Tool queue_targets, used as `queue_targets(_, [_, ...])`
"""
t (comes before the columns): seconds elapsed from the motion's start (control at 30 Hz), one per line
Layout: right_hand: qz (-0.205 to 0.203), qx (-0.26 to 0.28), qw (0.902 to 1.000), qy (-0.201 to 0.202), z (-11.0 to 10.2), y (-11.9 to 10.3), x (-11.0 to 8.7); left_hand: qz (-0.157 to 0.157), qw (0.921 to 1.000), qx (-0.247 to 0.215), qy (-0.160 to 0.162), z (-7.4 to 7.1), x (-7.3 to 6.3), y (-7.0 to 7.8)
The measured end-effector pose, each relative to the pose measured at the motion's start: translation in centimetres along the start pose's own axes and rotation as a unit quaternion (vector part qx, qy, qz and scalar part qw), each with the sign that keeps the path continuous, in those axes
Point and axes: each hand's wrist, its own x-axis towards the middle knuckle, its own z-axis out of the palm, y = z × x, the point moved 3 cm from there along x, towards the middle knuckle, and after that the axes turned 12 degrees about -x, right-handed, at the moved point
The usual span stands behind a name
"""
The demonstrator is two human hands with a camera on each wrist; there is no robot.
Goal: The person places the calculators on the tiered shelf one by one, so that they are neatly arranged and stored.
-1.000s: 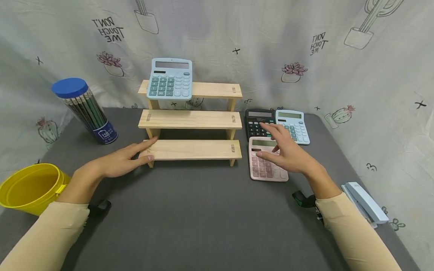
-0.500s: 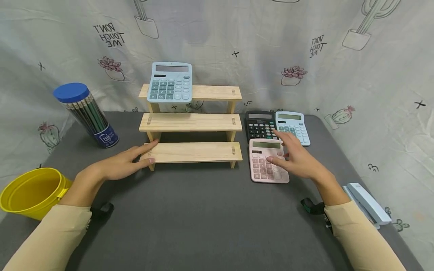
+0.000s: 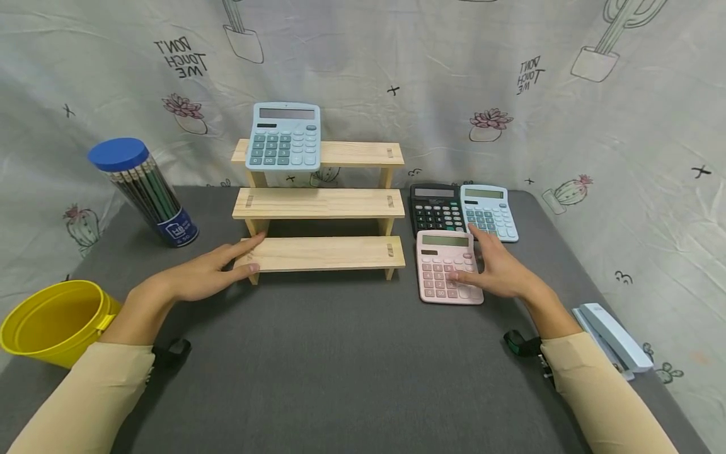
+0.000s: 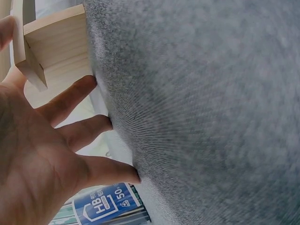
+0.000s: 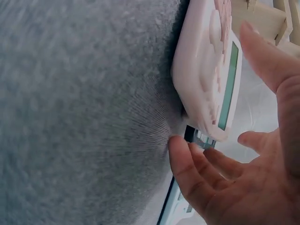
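My left hand (image 3: 207,272) rests at the left end of the lowest board of a three-tier wooden stand (image 3: 323,254). Thumb and index finger touch that end; in the left wrist view the other fingers (image 4: 79,129) spread straight down to the table cloth. By the right side of a pink calculator (image 3: 448,268) is my right hand (image 3: 501,268). Its thumb (image 5: 265,61) reaches over the keys, while the fingers (image 5: 187,164) extend beside the calculator's upper right corner, apart from it in the right wrist view. A light blue calculator (image 3: 285,137) leans upright on the top tier.
Behind the pink calculator lie a black calculator (image 3: 435,207) and a second blue calculator (image 3: 492,211). A pale blue stapler (image 3: 615,340) sits at the right table edge. On the left stand a yellow bucket (image 3: 59,321) and a blue-lidded tub of pencils (image 3: 149,192).
My right hand has moved from above the pink calculator to its right side and lowered, fingers now beside its edge. The left hand stays on the stand.
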Motion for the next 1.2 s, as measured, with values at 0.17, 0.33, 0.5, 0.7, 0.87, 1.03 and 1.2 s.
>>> queue_targets(0.17, [0.001,0.016,0.9997,-0.017,0.3,0.4,0.1,-0.009,0.9999,0.004,0.004,0.2,0.0,-0.1])
queue_targets(0.33, [-0.006,0.029,0.9995,-0.015,0.3,0.5,0.2,-0.009,0.9999,0.002,0.005,0.3,0.2,-0.1])
queue_targets(0.5, [-0.005,0.059,0.998,-0.02,0.6,0.5,-0.1,-0.006,1.0,-0.004,0.0,0.5,0.2,-0.2])
queue_targets(0.7, [-0.006,0.11,0.9939,-0.002,0.4,0.4,-0.3,-0.013,0.9998,-0.014,-0.002,0.5,0.1,-0.2])
queue_targets(0.87, [-0.024,0.161,0.9864,0.02,0.2,-0.2,-0.1,-0.02,0.9997,-0.017,0.003,0.2,-0.1,-0.1])
queue_targets(1.03, [-0.041,0.199,0.9787,0.026,0.2,-0.4,-0.5,-0.012,0.9997,-0.019,-0.003,0.3,0.1,0.0])
queue_targets(1.2, [-0.015,0.263,0.9646,-0.011,0.6,-0.5,-0.7,-0.016,0.9997,-0.02,-0.005,0.2,0.0,0.1])
